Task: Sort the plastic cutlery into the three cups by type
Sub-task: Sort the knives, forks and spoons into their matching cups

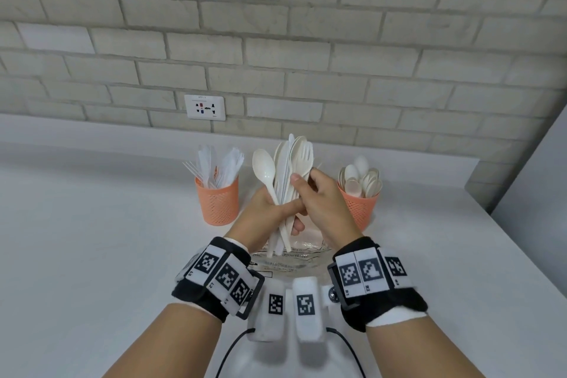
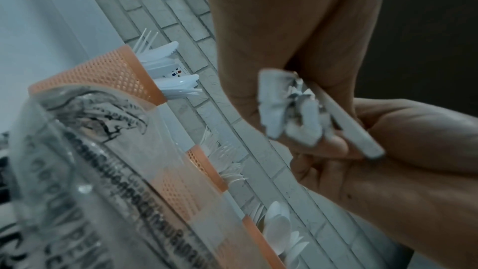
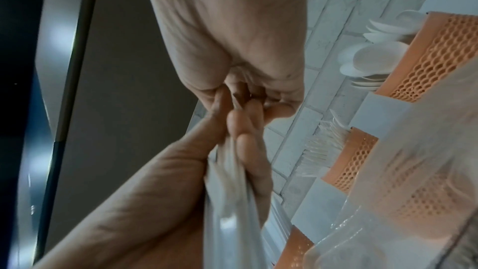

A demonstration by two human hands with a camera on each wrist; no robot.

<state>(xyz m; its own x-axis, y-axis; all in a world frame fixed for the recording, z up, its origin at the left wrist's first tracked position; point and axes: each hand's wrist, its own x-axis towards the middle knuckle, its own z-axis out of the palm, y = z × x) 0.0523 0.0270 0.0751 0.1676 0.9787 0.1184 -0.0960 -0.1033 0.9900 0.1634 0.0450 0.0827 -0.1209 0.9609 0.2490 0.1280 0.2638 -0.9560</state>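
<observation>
Cups [image 1: 217, 202] hold knives, forks, spoons [image 1: 362, 178].

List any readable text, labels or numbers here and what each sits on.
Nothing reads cleanly.
Wall socket: small print on top edge, too small.
Clear plastic bag: black printed lines, blurred in every view.
Left wristband: square coded markers, tiny tags under them, unreadable.
Right wristband: the same.
Orange mesh cups: no text visible.
</observation>
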